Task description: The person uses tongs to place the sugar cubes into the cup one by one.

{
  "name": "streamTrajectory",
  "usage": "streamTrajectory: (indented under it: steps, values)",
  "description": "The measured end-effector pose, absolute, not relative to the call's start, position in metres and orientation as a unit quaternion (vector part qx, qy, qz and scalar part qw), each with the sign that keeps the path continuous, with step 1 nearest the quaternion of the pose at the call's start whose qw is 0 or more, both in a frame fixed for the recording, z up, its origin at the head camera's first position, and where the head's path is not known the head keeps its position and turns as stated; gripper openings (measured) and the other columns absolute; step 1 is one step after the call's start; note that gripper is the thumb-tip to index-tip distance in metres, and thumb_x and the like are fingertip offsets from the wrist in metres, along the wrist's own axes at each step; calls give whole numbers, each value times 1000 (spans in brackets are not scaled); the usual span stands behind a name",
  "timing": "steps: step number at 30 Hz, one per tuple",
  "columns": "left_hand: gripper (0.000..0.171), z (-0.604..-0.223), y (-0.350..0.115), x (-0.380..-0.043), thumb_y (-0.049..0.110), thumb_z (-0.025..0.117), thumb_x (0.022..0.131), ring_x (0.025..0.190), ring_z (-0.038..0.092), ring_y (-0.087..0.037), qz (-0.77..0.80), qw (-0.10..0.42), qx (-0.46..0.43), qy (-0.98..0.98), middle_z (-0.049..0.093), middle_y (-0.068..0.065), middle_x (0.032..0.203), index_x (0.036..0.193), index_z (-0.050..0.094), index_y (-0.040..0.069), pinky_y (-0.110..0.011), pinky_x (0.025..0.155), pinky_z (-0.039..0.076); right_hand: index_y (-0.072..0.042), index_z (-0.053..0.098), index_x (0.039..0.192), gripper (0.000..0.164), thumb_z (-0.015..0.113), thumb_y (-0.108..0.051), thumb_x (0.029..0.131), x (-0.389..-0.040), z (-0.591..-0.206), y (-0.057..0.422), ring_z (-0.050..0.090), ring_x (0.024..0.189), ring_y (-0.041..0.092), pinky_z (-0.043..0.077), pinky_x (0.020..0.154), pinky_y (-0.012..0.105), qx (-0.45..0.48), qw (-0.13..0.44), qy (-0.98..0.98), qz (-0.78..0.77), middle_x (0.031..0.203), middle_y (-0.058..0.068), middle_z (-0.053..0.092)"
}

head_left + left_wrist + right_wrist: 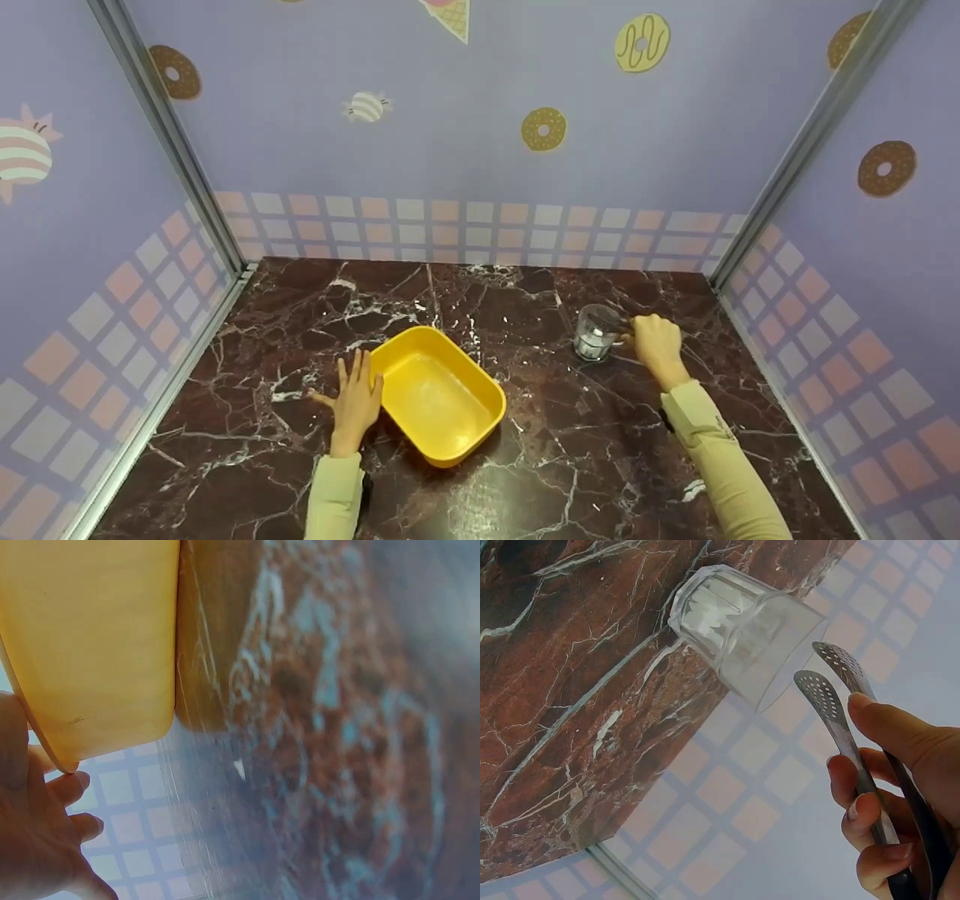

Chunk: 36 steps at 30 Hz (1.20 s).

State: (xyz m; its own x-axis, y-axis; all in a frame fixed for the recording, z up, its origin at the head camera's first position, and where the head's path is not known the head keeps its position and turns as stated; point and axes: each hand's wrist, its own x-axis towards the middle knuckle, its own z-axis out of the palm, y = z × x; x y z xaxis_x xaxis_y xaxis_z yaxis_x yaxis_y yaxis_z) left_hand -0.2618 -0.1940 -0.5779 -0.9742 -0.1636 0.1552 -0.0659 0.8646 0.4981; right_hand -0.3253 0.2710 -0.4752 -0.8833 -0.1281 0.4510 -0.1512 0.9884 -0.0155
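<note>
A yellow rectangular tub (pixel 442 405) sits at a slant on the dark marbled table. My left hand (pixel 355 405) rests against its left rim with the fingers spread; the left wrist view shows fingertips at the edge of the tub (pixel 97 645). On the right, my right hand (pixel 657 346) grips a pair of metal tongs (pixel 829 705) with perforated tips and dark handles. The tips are slightly apart with nothing between them, near the mouth of a clear drinking glass (pixel 742 630). Something whitish shows in the lower part of the glass; its kind is unclear.
The marbled tabletop (pixel 517 300) is shiny. Purple walls (pixel 465 150) with a tile and sweets print close it in at the back and both sides. Metal rails (pixel 202 319) run along the table's side edges.
</note>
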Motion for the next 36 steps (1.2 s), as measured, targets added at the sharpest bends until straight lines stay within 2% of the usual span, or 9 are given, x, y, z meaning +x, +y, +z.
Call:
streamTrajectory:
  steps: [6, 18, 29, 36]
  values:
    - [55, -578, -193, -262, 34, 36, 94, 137, 9, -37, -257, 93, 61, -960, 19, -7, 149, 143, 21, 13, -78, 86, -9, -2, 66, 68, 19, 76, -18, 66, -323, -478, 271, 59, 55, 41, 43, 44, 49, 73, 229, -970, 28, 66, 23, 64]
    - [55, -578, -195, -263, 34, 35, 95, 137, 7, -38, -259, 87, 57, -960, 17, -7, 150, 143, 19, 13, -78, 85, -10, -3, 62, 66, 23, 77, -20, 65, -318, -477, 271, 57, 52, 40, 40, 41, 48, 83, 262, -960, 60, 61, 20, 62]
    - [55, -578, -195, -262, 32, 37, 94, 137, 9, -37, -261, 93, 61, -959, 17, -6, 150, 143, 20, 14, -78, 86, -7, -4, 64, 78, 31, 77, -27, 63, -308, -473, 253, 56, 51, 39, 39, 39, 47, 97, 304, -946, 55, 59, 17, 61]
    - [55, -579, -194, -262, 33, 37, 94, 137, 9, -37, -260, 93, 63, -959, 18, -6, 150, 143, 20, 14, -77, 86, -8, -4, 67, 96, 41, 76, -30, 65, -303, -475, 231, 60, 57, 37, 44, 44, 46, 95, 294, -949, 65, 69, 19, 64]
